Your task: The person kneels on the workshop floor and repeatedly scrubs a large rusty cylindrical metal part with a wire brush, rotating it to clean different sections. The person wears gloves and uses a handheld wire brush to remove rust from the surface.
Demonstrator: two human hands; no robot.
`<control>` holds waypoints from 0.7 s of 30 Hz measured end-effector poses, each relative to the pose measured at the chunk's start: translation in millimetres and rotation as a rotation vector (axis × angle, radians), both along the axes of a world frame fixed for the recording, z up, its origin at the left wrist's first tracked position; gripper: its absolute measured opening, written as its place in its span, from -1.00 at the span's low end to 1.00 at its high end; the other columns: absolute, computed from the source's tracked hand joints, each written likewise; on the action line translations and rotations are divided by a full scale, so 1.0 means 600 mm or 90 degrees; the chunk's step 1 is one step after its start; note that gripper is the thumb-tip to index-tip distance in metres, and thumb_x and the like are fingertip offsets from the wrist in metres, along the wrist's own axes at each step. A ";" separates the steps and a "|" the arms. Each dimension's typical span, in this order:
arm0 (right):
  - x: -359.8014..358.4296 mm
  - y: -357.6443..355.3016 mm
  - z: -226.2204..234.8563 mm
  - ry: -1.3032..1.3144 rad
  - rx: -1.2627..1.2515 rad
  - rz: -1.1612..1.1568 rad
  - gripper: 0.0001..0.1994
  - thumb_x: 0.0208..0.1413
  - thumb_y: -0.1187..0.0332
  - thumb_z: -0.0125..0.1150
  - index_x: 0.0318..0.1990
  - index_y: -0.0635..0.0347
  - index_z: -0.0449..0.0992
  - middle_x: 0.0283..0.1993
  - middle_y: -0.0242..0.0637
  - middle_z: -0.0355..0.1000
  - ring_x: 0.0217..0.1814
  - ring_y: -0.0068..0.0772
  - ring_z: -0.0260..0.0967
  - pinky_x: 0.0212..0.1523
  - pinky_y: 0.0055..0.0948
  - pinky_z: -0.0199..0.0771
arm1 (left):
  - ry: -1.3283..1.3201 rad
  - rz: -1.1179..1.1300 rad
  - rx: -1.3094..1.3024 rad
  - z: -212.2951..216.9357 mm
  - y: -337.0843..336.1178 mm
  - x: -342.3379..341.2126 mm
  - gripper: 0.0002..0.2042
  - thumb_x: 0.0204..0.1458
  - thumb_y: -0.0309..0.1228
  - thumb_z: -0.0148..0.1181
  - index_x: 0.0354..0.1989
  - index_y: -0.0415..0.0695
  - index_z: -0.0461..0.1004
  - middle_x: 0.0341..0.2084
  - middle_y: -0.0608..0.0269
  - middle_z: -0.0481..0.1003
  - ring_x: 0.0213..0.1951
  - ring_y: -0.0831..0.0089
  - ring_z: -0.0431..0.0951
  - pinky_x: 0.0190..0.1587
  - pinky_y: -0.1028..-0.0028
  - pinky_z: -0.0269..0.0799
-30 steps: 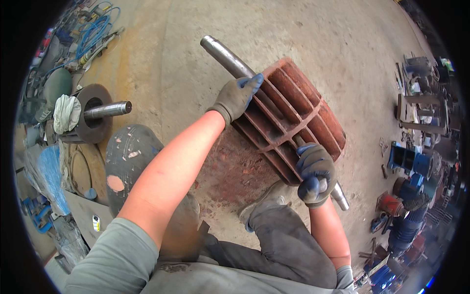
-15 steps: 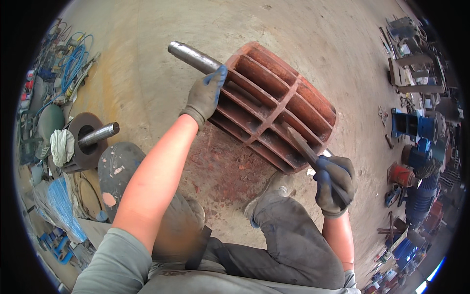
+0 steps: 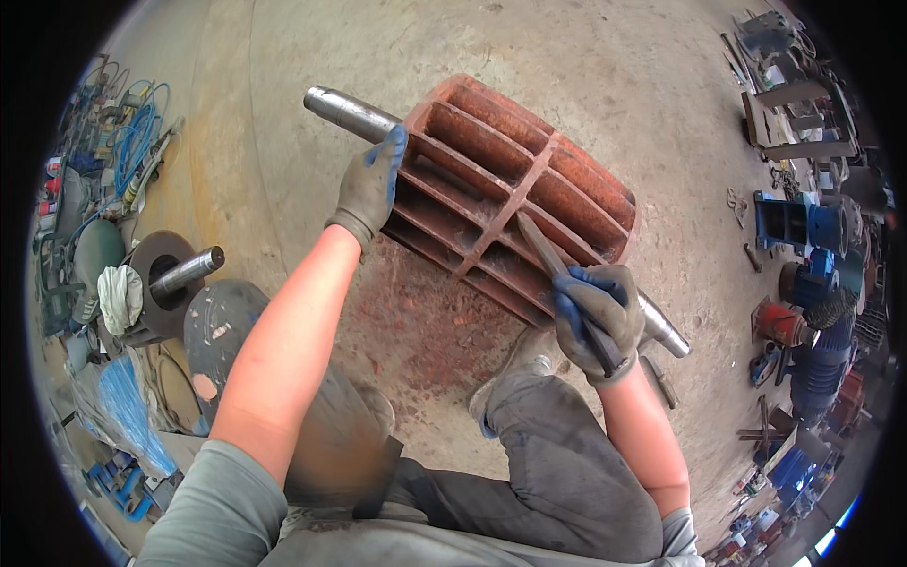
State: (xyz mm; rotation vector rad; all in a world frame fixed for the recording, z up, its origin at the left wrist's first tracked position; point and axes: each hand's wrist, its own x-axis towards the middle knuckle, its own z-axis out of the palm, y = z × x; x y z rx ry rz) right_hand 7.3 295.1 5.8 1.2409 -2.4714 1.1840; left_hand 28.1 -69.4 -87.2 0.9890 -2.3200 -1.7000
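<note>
Two hands work here: your left hand [image 3: 367, 189] steadies the heavy, stiff rusty drum [image 3: 515, 198] by its end, your right hand [image 3: 595, 317] grips a thin metal scraper [image 3: 543, 248].

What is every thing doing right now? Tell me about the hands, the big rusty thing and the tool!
Left hand: gloved, gripping the rotor's end by the shaft.
Right hand: gloved, shut on the scraper.
Scraper: tilted, tip in a rotor slot.
Rotor: rusty, lying on its side on the floor.
Shaft: bare metal, sticking out of both rotor ends.
Floor: dusted with rust beneath the rotor.
</note>
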 end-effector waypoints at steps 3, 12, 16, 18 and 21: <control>-0.002 0.001 0.007 0.010 -0.051 -0.012 -0.71 0.07 0.55 0.54 -0.02 0.19 0.73 -0.16 -0.09 0.62 -0.19 -0.16 0.67 -0.21 -0.29 0.68 | 0.018 0.029 -0.005 -0.007 0.001 0.005 -0.16 0.36 0.41 0.03 -0.07 -0.36 0.64 -0.32 0.24 0.57 -0.17 0.44 0.43 0.07 0.30 0.45; -0.009 0.005 0.003 -0.090 -0.091 -0.009 -0.70 0.10 0.56 0.54 0.01 0.22 0.74 -0.14 -0.07 0.63 -0.13 -0.15 0.66 -0.11 -0.28 0.67 | 0.009 0.033 0.015 -0.021 -0.007 0.002 -0.14 0.36 0.40 0.04 0.09 -0.37 0.66 -0.19 0.19 0.63 -0.07 0.42 0.51 0.16 0.34 0.45; -0.007 0.012 -0.004 -0.106 -0.218 -0.071 -0.78 0.14 0.56 0.48 -0.05 0.24 0.75 -0.16 -0.07 0.67 -0.15 -0.14 0.68 -0.12 -0.28 0.72 | 0.043 0.036 0.047 -0.013 0.001 0.004 -0.18 0.39 0.34 0.07 0.08 -0.38 0.66 -0.17 0.21 0.64 -0.07 0.45 0.51 0.15 0.35 0.45; -0.005 0.011 -0.004 -0.083 -0.147 -0.070 -0.79 0.15 0.54 0.47 -0.05 0.24 0.74 -0.17 -0.08 0.67 -0.15 -0.14 0.68 -0.11 -0.27 0.71 | 0.055 0.044 0.031 -0.012 0.002 0.002 -0.22 0.40 0.32 0.09 0.00 -0.38 0.67 -0.24 0.27 0.60 -0.12 0.48 0.47 0.09 0.37 0.44; -0.001 0.006 -0.004 -0.081 -0.053 -0.046 -0.80 0.19 0.50 0.46 -0.03 0.21 0.74 -0.13 -0.06 0.66 -0.13 -0.13 0.69 -0.12 -0.27 0.71 | 0.041 0.057 0.058 -0.012 -0.001 -0.001 -0.26 0.40 0.30 0.11 -0.15 -0.35 0.64 -0.34 0.39 0.50 -0.21 0.52 0.37 -0.01 0.40 0.42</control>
